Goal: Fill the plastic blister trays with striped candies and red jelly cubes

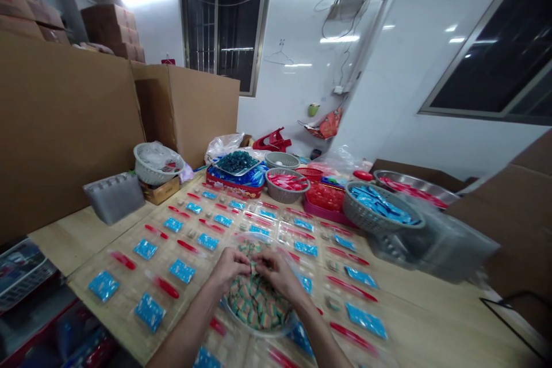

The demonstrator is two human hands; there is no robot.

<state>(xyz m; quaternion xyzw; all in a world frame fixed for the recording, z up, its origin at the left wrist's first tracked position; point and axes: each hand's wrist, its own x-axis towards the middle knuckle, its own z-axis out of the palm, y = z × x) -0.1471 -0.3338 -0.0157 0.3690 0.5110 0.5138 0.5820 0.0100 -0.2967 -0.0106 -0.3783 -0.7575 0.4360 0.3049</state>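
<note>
On my remote screen I count one left hand point(228, 269), one right hand point(279, 276), one clear bowl point(260, 334), at least twenty blue packets point(181, 271) laid out, three grey baskets point(282, 195), one whitish basket point(149, 171) and two windows point(237, 29).

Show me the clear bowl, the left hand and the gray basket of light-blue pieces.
Clear bowl point(257, 333): head view, near rim.
Left hand point(228, 267): head view, back of the hand.
Gray basket of light-blue pieces point(370, 217): head view, front wall.

Here's the bowl point(259, 333) at the front, left hand point(232, 267) and right hand point(278, 273) over it, packets point(181, 271) spread to either side across the table point(426, 305); and behind them, a round basket point(288, 195) stands between the box point(235, 187) on its left and a second basket point(364, 214) further right.
</note>
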